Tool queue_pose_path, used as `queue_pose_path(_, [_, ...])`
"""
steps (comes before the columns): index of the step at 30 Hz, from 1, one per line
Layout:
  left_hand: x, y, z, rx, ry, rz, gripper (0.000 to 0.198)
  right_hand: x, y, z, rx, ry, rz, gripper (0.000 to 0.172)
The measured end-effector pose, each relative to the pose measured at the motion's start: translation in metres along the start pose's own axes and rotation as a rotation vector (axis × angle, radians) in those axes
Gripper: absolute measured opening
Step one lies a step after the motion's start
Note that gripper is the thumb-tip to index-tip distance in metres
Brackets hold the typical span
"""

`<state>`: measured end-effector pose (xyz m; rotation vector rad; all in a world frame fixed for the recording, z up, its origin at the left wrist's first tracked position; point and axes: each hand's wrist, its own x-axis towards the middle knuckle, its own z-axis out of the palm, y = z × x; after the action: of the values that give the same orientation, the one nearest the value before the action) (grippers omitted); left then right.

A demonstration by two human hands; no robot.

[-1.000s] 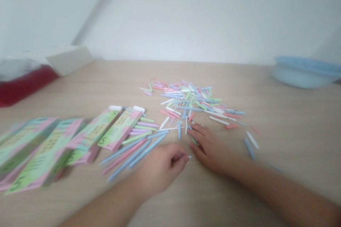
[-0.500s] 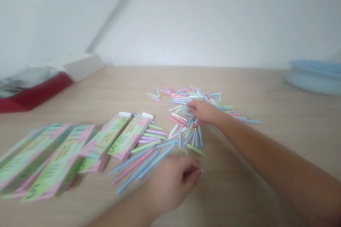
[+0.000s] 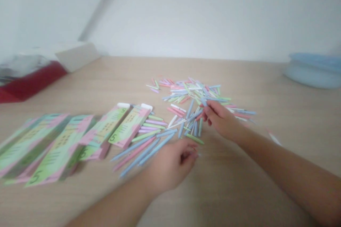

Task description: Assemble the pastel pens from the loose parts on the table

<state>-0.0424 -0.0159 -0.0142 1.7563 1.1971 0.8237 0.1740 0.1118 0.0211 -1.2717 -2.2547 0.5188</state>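
Many slim pastel pens (image 3: 183,94) lie in a loose heap at the middle of the table. Over the right side of this heap, my right hand (image 3: 220,117) pinches a light blue pen (image 3: 204,101) by the fingertips. My left hand (image 3: 173,165) is curled shut nearer to me, just below a green pen (image 3: 195,139); a small pale tip shows at its fingers, too blurred to name. Beside it a fanned row of blue and pink pens (image 3: 135,153) lies on the table.
Several printed pastel boxes (image 3: 60,152) marked 5 lie at the left. Behind them is a red and white open box (image 3: 34,79) with clear wrapping. A round light blue container (image 3: 314,71) stands at far right. A blurred white-and-red stick (image 3: 274,137) is beyond my right forearm.
My right hand has drawn back from the heap to the right, now with the blue pen in its fingers. The left hand stays curled in nearly the same place. The view has tilted slightly.
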Motion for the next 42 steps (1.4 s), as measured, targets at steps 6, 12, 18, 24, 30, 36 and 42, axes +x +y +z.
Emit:
queue_pose_path(6, [0.002,-0.008,0.004,-0.161,0.008,0.004,0.036,-0.116,-0.029,0.007,0.146,-0.15,0.091,0.031])
queue_pose_path(12, [-0.002,-0.007,0.001,-0.093,-0.022,0.102,0.032,-0.109,-0.037,0.012,0.075,-0.265,0.007,0.027])
queue_pose_path(18, [-0.002,-0.009,0.001,-0.145,0.026,0.085,0.03,-0.11,-0.035,0.011,0.033,-0.249,0.02,0.028])
queue_pose_path(24, [-0.002,-0.008,0.0,-0.05,-0.014,0.124,0.043,-0.109,-0.038,0.01,-0.057,-0.277,-0.011,0.027])
queue_pose_path(30, [-0.008,0.0,-0.003,0.249,-0.037,0.148,0.051,-0.113,-0.035,0.014,-0.063,-0.299,-0.149,0.02])
queue_pose_path(36, [-0.013,0.001,-0.003,0.142,-0.085,0.233,0.074,-0.112,-0.039,0.011,0.335,-0.209,-0.253,0.022])
queue_pose_path(42, [-0.012,0.004,-0.005,0.195,-0.098,0.264,0.054,-0.111,-0.03,0.014,0.499,-0.067,0.01,0.022])
